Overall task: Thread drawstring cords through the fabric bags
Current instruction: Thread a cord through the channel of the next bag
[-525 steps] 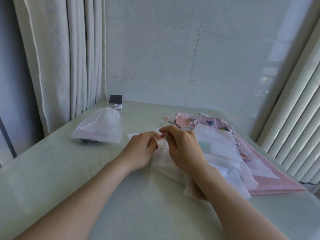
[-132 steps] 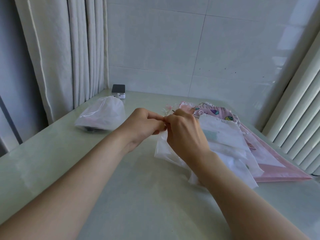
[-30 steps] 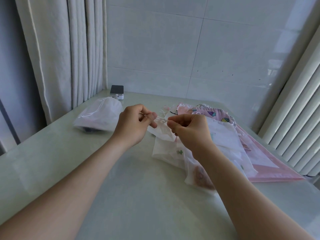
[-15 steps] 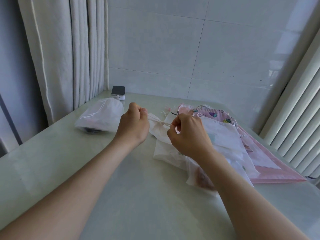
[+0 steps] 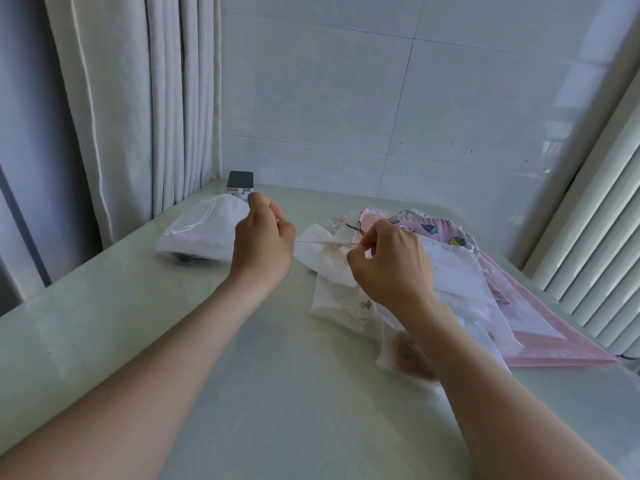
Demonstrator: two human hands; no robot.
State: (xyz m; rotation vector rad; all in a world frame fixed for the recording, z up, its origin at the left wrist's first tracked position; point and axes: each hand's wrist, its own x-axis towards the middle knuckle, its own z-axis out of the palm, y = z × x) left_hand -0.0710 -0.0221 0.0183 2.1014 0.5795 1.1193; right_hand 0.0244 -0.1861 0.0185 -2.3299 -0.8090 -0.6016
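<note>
A thin white drawstring cord (image 5: 320, 241) stretches taut between my two hands above the table. My left hand (image 5: 263, 244) is curled round the cord's left end. My right hand (image 5: 389, 265) pinches the cord's other end between thumb and fingers, at the gathered top of a small white fabric bag (image 5: 327, 261) that hangs lifted off the table. Under it lies another white bag (image 5: 341, 306) with a small green print. More bags lie stacked to the right, among them a pink printed one (image 5: 436, 230).
A filled white drawstring bag (image 5: 204, 233) lies at the left of the pale green table (image 5: 277, 393). A small dark-topped box (image 5: 240, 181) stands at the back by the curtain. A pink folder (image 5: 561, 351) lies under the stack, by the blinds at right.
My hands have drawn apart: the left moved left and up, pulling more cord out through the small white bag's top, while the right stays pinched at the bag.
</note>
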